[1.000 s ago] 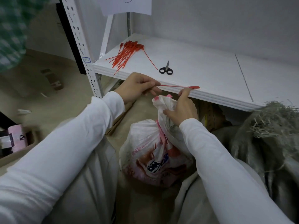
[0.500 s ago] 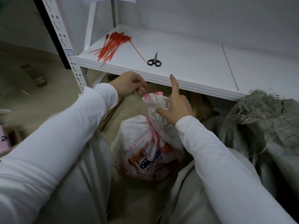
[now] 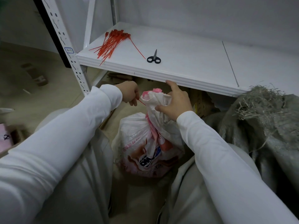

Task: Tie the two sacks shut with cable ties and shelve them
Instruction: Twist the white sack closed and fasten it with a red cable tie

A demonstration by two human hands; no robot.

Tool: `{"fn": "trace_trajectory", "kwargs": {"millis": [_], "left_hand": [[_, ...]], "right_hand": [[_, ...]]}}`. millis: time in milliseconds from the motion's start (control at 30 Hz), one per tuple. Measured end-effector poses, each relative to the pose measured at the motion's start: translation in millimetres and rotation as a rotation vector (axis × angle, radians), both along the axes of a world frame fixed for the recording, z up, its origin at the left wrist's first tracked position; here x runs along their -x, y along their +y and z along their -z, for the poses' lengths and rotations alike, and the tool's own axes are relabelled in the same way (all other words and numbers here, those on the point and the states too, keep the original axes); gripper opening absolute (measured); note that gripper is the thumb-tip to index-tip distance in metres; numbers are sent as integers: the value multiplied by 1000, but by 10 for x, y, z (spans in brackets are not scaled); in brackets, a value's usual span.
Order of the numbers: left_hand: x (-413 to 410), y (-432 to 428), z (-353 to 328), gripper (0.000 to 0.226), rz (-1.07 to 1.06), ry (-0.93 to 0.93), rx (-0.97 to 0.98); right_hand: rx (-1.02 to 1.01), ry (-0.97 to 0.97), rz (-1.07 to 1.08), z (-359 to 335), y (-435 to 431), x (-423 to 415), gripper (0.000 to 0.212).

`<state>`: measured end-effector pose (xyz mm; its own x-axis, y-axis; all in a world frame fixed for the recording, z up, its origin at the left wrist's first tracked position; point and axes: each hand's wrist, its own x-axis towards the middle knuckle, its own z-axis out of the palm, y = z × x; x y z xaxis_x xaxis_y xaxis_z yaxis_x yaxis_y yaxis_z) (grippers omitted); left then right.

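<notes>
A white printed sack (image 3: 145, 147) stands on the floor between my knees, its neck gathered upward. My right hand (image 3: 175, 102) grips the bunched neck, index finger pointing up at the shelf edge. My left hand (image 3: 129, 92) pinches a red cable tie (image 3: 142, 102) just left of the neck; the tie runs toward the sack and its far part is hidden behind the neck. A second, grey sack (image 3: 267, 126) with straw spilling from its open top sits at the right. A pile of red cable ties (image 3: 111, 43) lies on the white shelf (image 3: 186, 62).
Black scissors (image 3: 154, 58) lie on the shelf beside a single loose tie. The perforated shelf upright (image 3: 68, 46) stands at the left. Cardboard lies under the shelf. A pink box (image 3: 5, 139) sits at the far left on the floor.
My left hand has brought the red tie down from shelf-edge height to the left side of the sack's neck. My right index finger has let go of the tie's end and points up.
</notes>
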<state>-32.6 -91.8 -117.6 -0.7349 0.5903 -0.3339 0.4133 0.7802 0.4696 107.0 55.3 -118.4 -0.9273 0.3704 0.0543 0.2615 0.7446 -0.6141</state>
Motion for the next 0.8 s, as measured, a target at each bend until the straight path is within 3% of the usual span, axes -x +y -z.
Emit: {"fn": "trace_trajectory", "kwargs": {"millis": [167, 333, 500, 700, 800], "left_hand": [[5, 84, -44, 30, -16, -120, -96], [-70, 111, 69, 29, 24, -251, -25], [-138, 76, 192, 23, 7, -359, -46], [-219, 36, 257, 32, 112, -379, 34], [-226, 53, 327, 35, 194, -275, 150]], "right_hand": [[40, 10, 26, 21, 21, 26, 90], [127, -29, 59, 31, 94, 31, 77], [349, -97, 212, 73, 183, 49, 74], [484, -148, 282, 163, 223, 43, 51], [487, -123, 267, 191, 206, 57, 41]]}}
